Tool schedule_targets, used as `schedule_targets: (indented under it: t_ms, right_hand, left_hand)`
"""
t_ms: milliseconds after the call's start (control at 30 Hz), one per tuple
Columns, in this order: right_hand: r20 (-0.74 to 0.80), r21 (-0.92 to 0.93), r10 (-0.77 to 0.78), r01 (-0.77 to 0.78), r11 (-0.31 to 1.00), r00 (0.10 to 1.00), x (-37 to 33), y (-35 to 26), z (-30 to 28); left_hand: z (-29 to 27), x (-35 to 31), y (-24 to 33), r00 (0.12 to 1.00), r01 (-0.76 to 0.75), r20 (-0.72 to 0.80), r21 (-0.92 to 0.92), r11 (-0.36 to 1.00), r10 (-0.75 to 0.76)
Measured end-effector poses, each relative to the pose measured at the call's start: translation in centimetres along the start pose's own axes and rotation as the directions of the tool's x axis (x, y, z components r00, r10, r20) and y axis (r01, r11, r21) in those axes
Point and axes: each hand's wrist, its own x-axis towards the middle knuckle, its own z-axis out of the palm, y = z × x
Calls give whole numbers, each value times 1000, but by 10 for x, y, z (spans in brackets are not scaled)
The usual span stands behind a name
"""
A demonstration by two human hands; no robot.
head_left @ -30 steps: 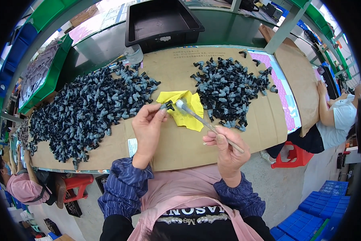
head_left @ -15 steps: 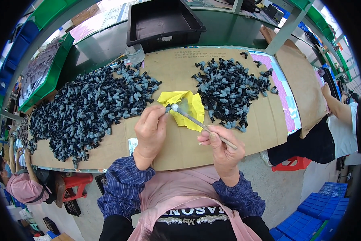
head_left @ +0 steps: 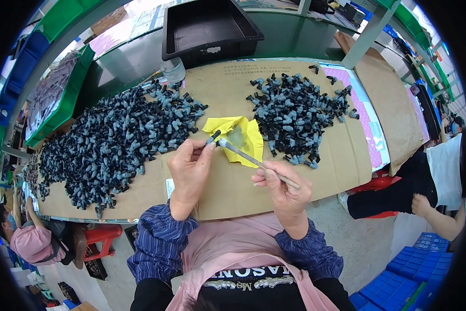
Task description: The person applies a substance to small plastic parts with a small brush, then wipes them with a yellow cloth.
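Left hand point(head_left: 190, 166) pinching a small dark part point(head_left: 212, 138) at its fingertips, right hand point(head_left: 283, 187) gripping a thin brush point(head_left: 253, 160), brush tip touching the part, both hovering over a yellow cloth point(head_left: 239, 139) lying on the cardboard mat point(head_left: 233, 181), between two piles of dark parts point(head_left: 113, 142).

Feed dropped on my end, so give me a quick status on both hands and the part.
Left hand pinching small dark part. Right hand holding thin brush, tip at the part. Yellow cloth underneath; nothing blocking.
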Motion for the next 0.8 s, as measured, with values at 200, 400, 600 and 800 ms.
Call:
schedule_targets:
  t_ms: [200,400,600,800]
  right_hand:
    - [30,26,15,-15,1000,999,-5,3,1]
    - [-18,1,120,-120,993,993,-5,22,-18]
    - [-54,115,233,-226,967,971,-11,30,-21]
    - [-117,184,279,-255,949,953,-15,34,-26]
  left_hand:
    - [-13,9,11,1000,1,-13,78,997,0]
    - [-70,71,35,967,-255,188,760,598,172]
    - [20,149,14,852,-478,468,515,711,233]
    - [152,198,-31,716,-595,653,388,704,246]
